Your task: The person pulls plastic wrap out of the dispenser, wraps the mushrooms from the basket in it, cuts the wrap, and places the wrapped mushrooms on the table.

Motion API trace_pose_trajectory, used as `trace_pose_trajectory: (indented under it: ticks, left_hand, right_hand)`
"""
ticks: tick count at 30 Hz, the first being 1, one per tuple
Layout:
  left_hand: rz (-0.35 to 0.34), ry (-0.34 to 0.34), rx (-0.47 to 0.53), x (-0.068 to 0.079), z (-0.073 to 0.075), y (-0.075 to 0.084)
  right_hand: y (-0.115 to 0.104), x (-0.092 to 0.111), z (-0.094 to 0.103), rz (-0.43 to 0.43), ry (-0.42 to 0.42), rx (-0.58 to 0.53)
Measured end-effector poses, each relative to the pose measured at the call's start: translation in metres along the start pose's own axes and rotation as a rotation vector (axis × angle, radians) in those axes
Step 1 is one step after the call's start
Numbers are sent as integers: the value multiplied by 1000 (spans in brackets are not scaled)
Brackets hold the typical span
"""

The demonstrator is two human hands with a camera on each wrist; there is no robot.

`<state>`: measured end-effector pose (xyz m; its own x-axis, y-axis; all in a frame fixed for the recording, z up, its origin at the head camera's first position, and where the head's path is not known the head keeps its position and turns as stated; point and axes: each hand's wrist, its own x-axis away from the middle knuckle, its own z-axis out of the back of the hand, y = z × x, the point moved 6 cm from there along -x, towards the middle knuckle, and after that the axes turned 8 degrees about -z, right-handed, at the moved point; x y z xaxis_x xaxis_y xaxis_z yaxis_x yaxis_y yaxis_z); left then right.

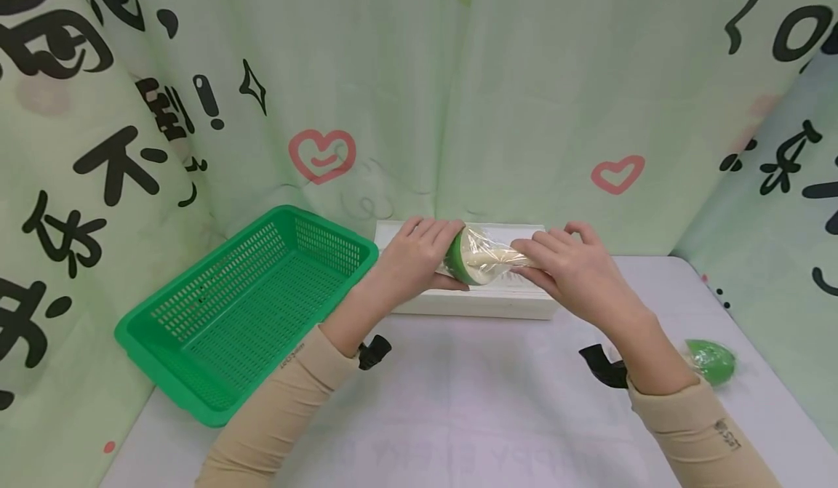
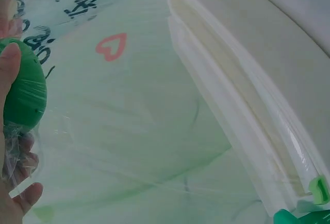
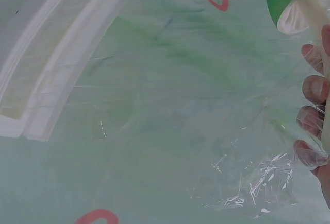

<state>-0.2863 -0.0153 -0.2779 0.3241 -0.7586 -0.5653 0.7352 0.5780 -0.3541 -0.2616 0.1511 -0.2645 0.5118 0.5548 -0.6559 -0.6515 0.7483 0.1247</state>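
Note:
Over the white box, both hands hold a mushroom-shaped thing [image 1: 468, 255] with a rounded green cap, a white underside and a pale stem, wrapped in clear plastic film. My left hand [image 1: 422, 259] grips it at the green cap, fingers over the top and thumb below. My right hand [image 1: 572, 270] pinches the film-covered stem end. In the right wrist view the white underside [image 3: 299, 15] shows, and loose film [image 3: 258, 183] glints near the fingers. The left wrist view shows the green cap [image 2: 26, 90] under the left fingers.
The long white box [image 1: 471, 305] lies at the back of the table, with a small green clip-like piece [image 2: 319, 189] at one end. A green plastic basket [image 1: 216, 393] stands at left. Another film-wrapped green thing [image 1: 713, 362] lies by my right forearm. Printed curtains [image 1: 511, 95] enclose the table.

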Motion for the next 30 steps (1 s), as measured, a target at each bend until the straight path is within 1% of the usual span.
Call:
trace_pose_trajectory:
  ticks: [4, 12, 24, 30]
  left_hand:
    - [-11, 32, 13, -1, 4, -3]
    - [-18, 54, -4, -6, 12, -4]
    - [3, 87, -48, -12, 24, 0]
    - [2, 95, -64, -13, 30, 3]
  right_hand:
    - [-1, -1, 3, -5, 3, -4]
    - [-1, -5, 13, 2, 33, -14]
    - [-2, -9, 30, -6, 39, -29]
    - [-4, -9, 36, 8, 41, -18]
